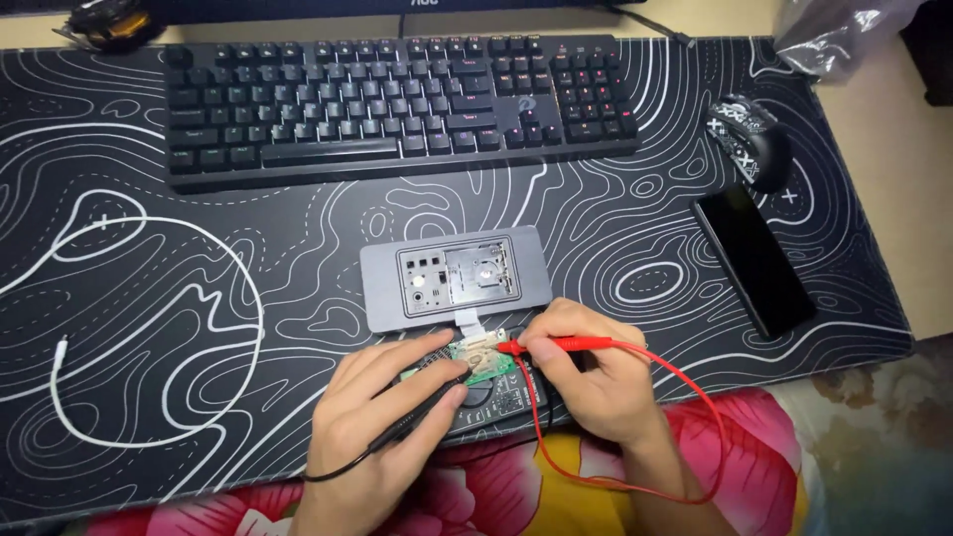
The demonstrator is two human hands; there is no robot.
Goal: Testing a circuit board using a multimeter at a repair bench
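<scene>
One small green circuit board (pixel 483 363) lies between the two hands, over one dark multimeter (pixel 496 395) at the tabletop's near edge. The left hand (pixel 382 417) pinches one black probe (pixel 427 405); the right hand (pixel 586 377) pinches one red probe (pixel 556 344), both tips touching the board. Beyond: one grey opened device (pixel 455 277), one keyboard (pixel 397 104), one mouse (pixel 749 139), one phone (pixel 754 260).

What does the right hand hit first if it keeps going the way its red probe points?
The right hand points its red probe leftward. The tip already sits at the small green circuit board, so the board comes first; just beyond is the left hand. Depth is unclear.
</scene>
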